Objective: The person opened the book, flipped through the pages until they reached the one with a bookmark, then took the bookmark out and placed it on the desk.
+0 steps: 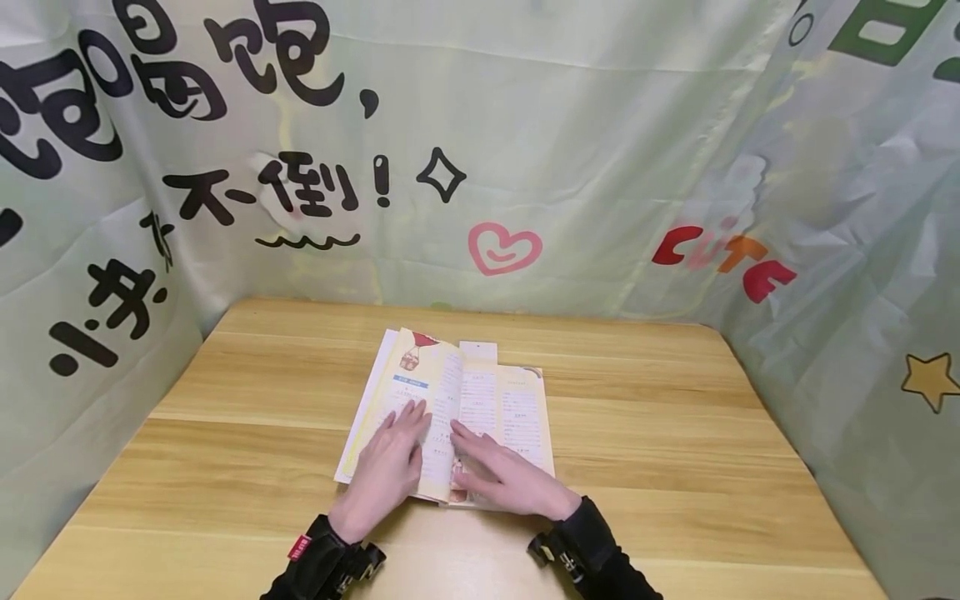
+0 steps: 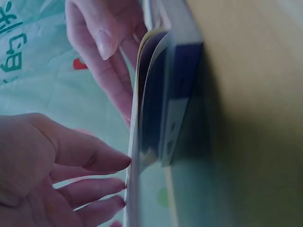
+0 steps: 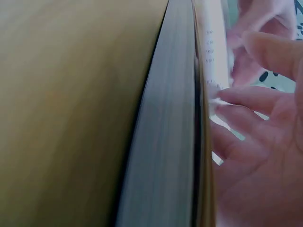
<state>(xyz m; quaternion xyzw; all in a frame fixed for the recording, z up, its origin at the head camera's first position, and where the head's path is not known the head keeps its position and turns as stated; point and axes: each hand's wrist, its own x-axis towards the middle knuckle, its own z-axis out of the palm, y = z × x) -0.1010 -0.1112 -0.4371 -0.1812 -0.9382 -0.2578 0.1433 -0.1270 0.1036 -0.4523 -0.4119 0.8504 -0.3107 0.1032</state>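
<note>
An open book (image 1: 517,392) with printed pages lies on the wooden table, a balloon picture at the top of its left page. My left hand (image 1: 388,458) rests on that left page, fingers extended, their tips touching the paper in the left wrist view. Over the lower right page lies my right hand (image 1: 510,477), its fingers reaching toward the spine. Seen edge-on, the book's thick page block (image 3: 163,113) shows in the right wrist view, with the right hand's fingertips against the page surface. Neither hand curls round anything.
A white card or paper tab (image 1: 478,352) sticks out beyond the book's top edge. The wooden table (image 1: 660,433) extends on both sides of the book. A printed fabric curtain (image 1: 585,167) stands behind the table and along its sides.
</note>
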